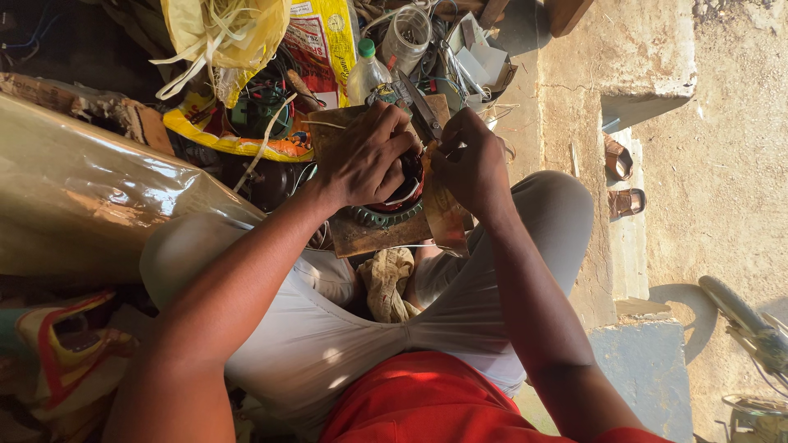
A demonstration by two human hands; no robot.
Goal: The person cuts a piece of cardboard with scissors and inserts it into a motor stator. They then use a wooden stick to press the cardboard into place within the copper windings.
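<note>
Head view: both hands on a round, dark, ribbed-metal motor stator (392, 209).
Left hand (365, 160) grips its top; right hand (469, 160) pinches beside it, contents unclear — best kept steady.

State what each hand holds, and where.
Left hand grips the round motor stator over its top rim. Right hand pinches something small at its edge; what cannot be told.

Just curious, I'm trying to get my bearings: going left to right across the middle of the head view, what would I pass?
Shiny tan plastic sheet → left hand on the round toothed metal part → right hand → grey-clad knee → pair of brown sandals on the ground.
</note>
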